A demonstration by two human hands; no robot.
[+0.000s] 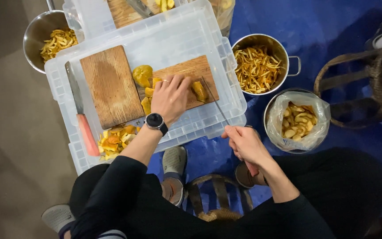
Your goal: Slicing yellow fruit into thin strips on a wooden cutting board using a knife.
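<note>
On the smaller cutting board [186, 73], left hand [169, 98] presses fingers down on orange peel pieces [149, 95]. Right hand [244, 144], just off the plastic lid [191, 33], grips a knife [217, 106].

One head-worn view, looking straight down on our own work.

We have a single camera, worn on the head and aimed almost vertically at the floor, so our arms enter from the bottom edge and our knees and shoes show beneath them. It sits fairly near: the clear plastic crate lid [191, 35] with the wooden boards [111, 84] fills the upper middle, our left hand [169, 98] lands near the centre and our right hand [244, 142] lower right. The steel pots [256, 66] ring the frame's edges. No second view overlaps it.
</note>
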